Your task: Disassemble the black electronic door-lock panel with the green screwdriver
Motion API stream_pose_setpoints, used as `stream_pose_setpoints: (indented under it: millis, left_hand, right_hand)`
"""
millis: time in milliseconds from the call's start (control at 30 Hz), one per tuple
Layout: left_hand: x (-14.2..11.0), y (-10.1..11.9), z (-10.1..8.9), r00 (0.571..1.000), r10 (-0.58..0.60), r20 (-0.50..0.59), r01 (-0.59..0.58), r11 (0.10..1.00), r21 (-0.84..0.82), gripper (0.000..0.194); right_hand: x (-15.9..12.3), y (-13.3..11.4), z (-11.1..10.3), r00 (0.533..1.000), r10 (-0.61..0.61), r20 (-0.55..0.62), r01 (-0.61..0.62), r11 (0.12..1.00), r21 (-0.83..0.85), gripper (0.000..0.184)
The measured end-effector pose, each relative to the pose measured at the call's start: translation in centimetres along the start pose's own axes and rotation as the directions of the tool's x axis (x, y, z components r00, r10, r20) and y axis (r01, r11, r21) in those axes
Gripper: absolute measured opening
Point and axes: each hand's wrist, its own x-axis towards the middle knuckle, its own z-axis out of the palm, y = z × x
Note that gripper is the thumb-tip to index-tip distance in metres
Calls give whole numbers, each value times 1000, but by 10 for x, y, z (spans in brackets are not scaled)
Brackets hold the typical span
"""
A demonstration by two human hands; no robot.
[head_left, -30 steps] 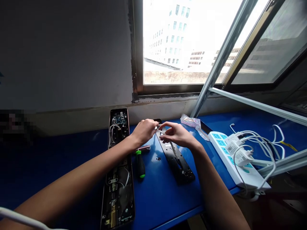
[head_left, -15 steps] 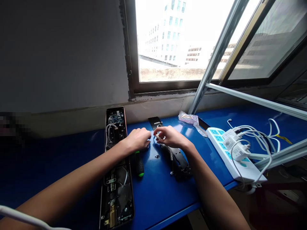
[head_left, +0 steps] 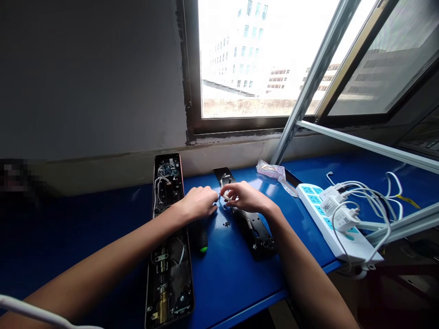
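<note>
My right hand (head_left: pixel 246 197) pinches a white cable (head_left: pixel 226 197) above a long black plate (head_left: pixel 262 235) lying aslant on the blue table. Close to its left, my left hand (head_left: pixel 200 202) is closed, fingertips curled down; whatever they grip is hidden. Under my left forearm stretches an open black housing (head_left: pixel 171 278), with a circuit board (head_left: pixel 168 170), white wires and brass-coloured parts inside. Between housing and plate lies a screwdriver (head_left: pixel 201 237) with a black and green handle, partly covered by my left hand. Several small dark screws (head_left: pixel 226 224) sit in a cluster below my hands.
A white power strip (head_left: pixel 320 214) with plugged-in chargers and tangled white cables lies on the right. Metal frame bars (head_left: pixel 302 100) rise by the window. A crumpled plastic bag (head_left: pixel 270 170) rests near the wall. Another white cable (head_left: pixel 30 310) crosses the lower left corner.
My left hand has come slightly closer to my right hand. The white cable's loose end has shifted right over the black plate. The whole view has moved a little.
</note>
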Motion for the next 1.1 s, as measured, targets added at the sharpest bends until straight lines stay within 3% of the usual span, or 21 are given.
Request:
stream_pose_setpoints:
  millis: [267,500,600,700,867,933,1100]
  left_hand:
    - [-7,6,-6,1000,28,7,-28,1000,5,23]
    - [-24,1,-8,996,62,-69,-64,998,-14,20]
    - [-43,-6,-13,985,83,-152,-90,995,-40,22]
    - [-68,-20,-17,939,105,-326,-143,985,-94,20]
    - [-109,-56,-16,863,67,-501,-171,971,-165,22]
    - [-121,-71,-13,868,-3,-496,-123,967,-221,24]
    - [-137,-97,-9,906,-109,-409,-21,953,-301,22]
  right_hand:
    - [0,-3,2,1000,-14,0,14,999,-33,29]
    - [-4,-4,1,981,-65,-183,71,997,28,20]
    - [-3,-5,0,948,-73,-309,84,996,24,14]
    - [-3,-12,-2,907,-104,-407,118,993,10,16]
    - [-7,-52,-6,844,-188,-502,209,978,-13,17]
    - [-6,-74,-8,836,-226,-500,243,969,-32,16]
    - [15,-127,-11,887,-301,-350,277,953,-119,11]
